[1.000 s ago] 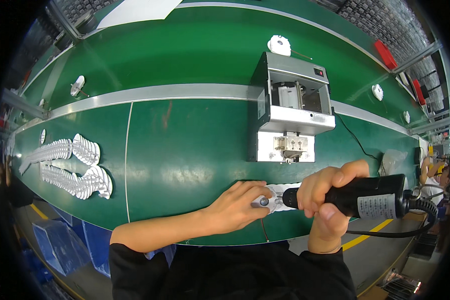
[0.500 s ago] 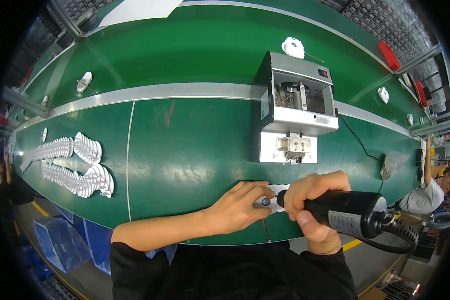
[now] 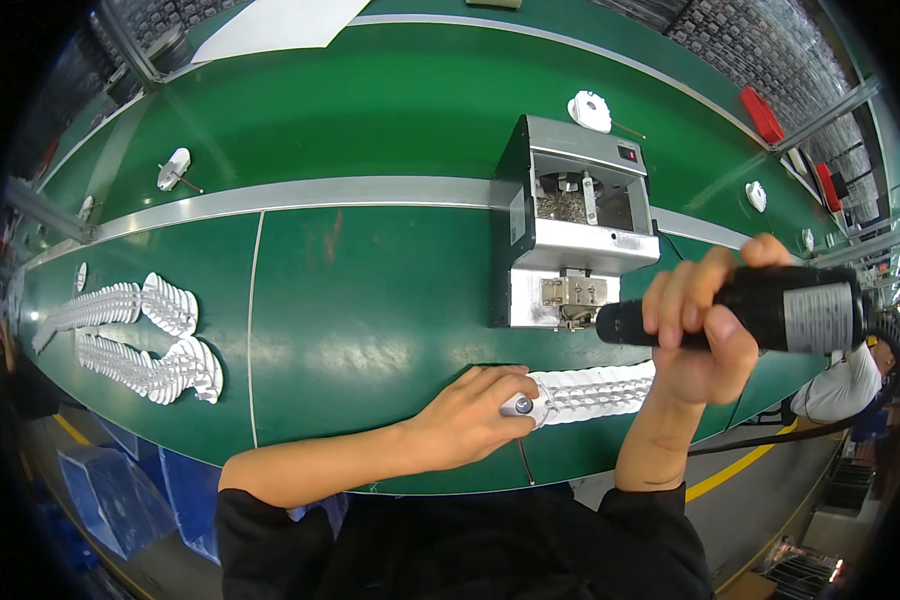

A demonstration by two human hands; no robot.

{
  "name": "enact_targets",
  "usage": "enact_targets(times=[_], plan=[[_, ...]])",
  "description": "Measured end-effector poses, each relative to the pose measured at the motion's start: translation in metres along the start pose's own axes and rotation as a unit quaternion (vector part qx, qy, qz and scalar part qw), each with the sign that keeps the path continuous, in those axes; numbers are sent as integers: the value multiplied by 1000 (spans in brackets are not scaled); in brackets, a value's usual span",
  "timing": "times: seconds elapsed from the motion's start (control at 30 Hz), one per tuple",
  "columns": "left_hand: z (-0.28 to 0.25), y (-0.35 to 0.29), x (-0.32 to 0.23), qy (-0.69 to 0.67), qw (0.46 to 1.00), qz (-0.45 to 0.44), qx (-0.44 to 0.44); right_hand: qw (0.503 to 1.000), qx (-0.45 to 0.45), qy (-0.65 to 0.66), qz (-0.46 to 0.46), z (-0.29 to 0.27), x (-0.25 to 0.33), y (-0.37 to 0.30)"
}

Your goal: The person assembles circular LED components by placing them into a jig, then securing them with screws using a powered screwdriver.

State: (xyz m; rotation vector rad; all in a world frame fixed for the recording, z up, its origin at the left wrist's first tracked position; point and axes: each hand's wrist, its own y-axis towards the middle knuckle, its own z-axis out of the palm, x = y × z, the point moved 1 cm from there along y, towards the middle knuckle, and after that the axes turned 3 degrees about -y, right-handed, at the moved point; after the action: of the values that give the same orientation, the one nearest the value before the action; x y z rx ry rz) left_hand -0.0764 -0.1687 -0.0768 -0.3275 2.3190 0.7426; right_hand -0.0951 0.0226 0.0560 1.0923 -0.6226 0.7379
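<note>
My right hand (image 3: 705, 335) is wrapped round a black electric screwdriver (image 3: 795, 308), raised above the bench and lying almost level. Its nose points left, by the front outlet block of a grey metal screw feeder (image 3: 582, 245); whether it touches the block I cannot tell. Small screws show through the feeder's window. Below, my left hand (image 3: 478, 408) grips a white plastic part with a grey round piece in it (image 3: 523, 404), pressed against the bench. A thin reddish wire (image 3: 526, 463) hangs from it. Nested white parts (image 3: 600, 393) run rightward from there, partly behind my right forearm.
Two curved rows of stacked white parts (image 3: 150, 365) lie on the left of the green bench (image 3: 370, 300). Beyond the metal rail, a green belt (image 3: 370, 100) carries single white parts with wires (image 3: 175, 170). Blue bins (image 3: 120, 500) stand below left. Another person (image 3: 840, 385) is at far right.
My right hand has lifted the screwdriver off the white part and brought it up to the feeder's outlet, uncovering the row of white parts. My left hand stays on its part.
</note>
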Motion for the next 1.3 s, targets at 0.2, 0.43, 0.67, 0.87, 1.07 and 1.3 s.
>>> enact_targets(times=[0.2, 0.43, 0.67, 0.87, 1.07, 1.3], plan=[[1, 1, -1, -3, 1000, -3, -5, 996, -6, -63, 60, 5, -14, 11], [0, -2, 1, -8, 1000, -6, -12, 997, 25, -47, 49, 5, -8, -25], [0, -1, 2, -4, 1000, 11, -10, 985, 125, 36, 118, 0, 15, -65], [2, -6, 5, -16, 1000, -1, -9, 987, 78, 16, 140, 2, 2, -81], [-1, -4, 3, -11, 1000, 6, 1, 981, 178, -24, 66, 4, 4, -79], [-7, -4, 0, -56, 998, -29, 10, 979, 193, -36, 59, 2, -3, -82]])
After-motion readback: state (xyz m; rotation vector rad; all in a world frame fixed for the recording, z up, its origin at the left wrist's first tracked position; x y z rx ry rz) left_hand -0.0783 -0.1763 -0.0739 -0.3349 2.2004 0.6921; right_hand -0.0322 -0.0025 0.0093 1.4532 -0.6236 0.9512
